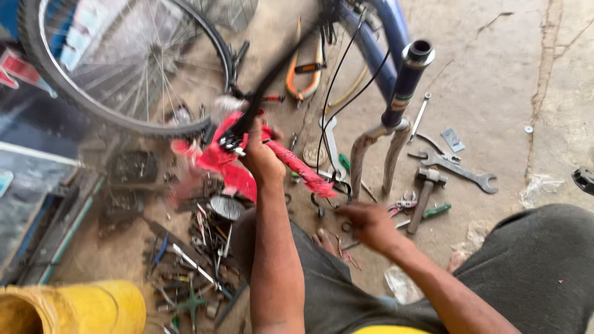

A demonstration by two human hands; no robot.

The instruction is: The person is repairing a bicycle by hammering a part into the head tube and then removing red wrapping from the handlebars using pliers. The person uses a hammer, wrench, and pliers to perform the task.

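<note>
My left hand (260, 158) is raised over the floor and grips a black handlebar (272, 77) together with a red cloth or plastic strip (297, 167) that hangs from it. Black cables (334, 86) run from the bar toward the blue bicycle frame (387, 37). Lower down, my right hand (368, 224) reaches toward the floor close to small metal rings and pliers (402, 204); its fingers are blurred, and I cannot make out anything in them. A dark blue head tube with a silver fork (396, 124) stands upright just beyond that hand.
A bicycle wheel (124, 68) leans at the upper left. Spanners (461, 170), a hammer (424, 195), a green-handled screwdriver (436, 211) and several small tools (192, 266) lie scattered on the concrete floor. A yellow container (74, 306) sits at the lower left. My knees fill the bottom right.
</note>
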